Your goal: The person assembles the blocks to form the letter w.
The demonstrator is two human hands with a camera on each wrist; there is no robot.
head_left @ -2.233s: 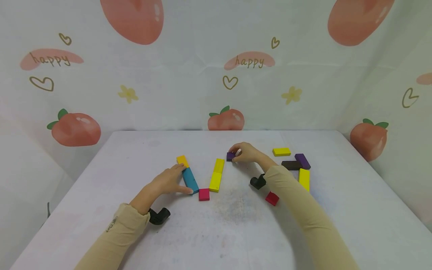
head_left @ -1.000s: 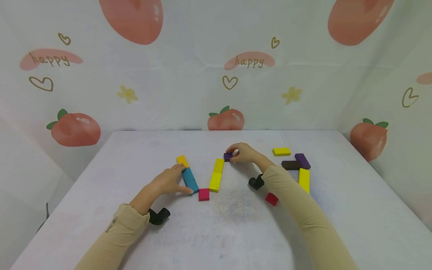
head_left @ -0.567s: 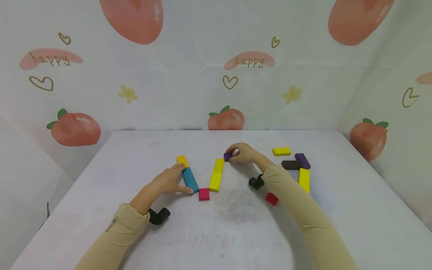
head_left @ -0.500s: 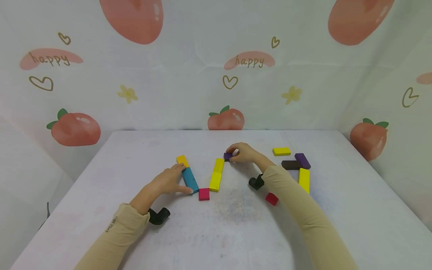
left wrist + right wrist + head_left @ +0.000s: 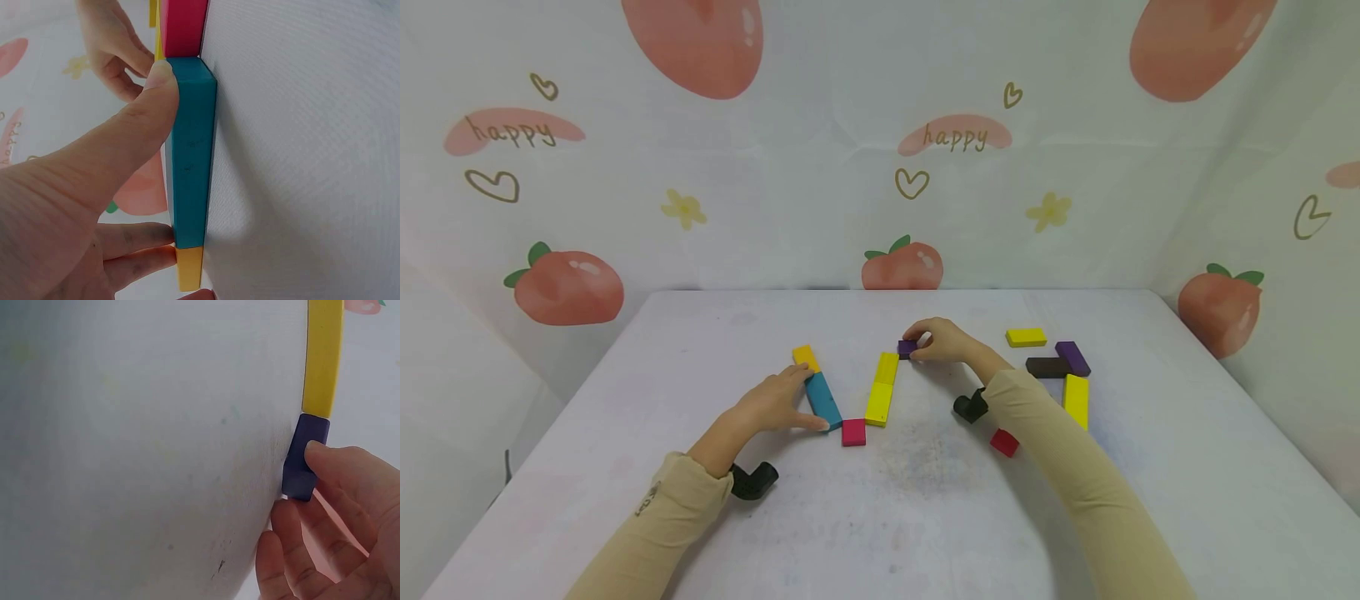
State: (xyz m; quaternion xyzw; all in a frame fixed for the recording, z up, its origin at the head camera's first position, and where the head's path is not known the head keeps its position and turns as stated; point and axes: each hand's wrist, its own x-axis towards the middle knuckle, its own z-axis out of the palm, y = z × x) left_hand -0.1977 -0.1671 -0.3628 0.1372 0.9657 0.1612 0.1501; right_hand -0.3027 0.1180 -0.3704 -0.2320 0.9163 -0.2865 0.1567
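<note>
My left hand (image 5: 784,402) lies flat beside a teal block (image 5: 823,400). Its thumb (image 5: 147,122) rests along the block's near part, and a fingertip (image 5: 147,234) touches its far end. An orange-yellow block (image 5: 805,357) adjoins the teal one at the far end, and a magenta square (image 5: 853,432) lies at the near end. My right hand (image 5: 928,342) pinches a small purple block (image 5: 907,347) on the table. This purple block (image 5: 304,456) touches the far end of a line of two yellow blocks (image 5: 882,387).
More blocks lie to the right: a yellow one (image 5: 1026,337), a purple one (image 5: 1072,357), a dark brown one (image 5: 1047,367), another yellow one (image 5: 1075,400) and a red one (image 5: 1003,442). The white table (image 5: 880,517) ends at a fruit-printed backdrop.
The right hand has slid the small purple block a little left, up to the far end of the yellow blocks. The left hand and the teal block have stayed put.
</note>
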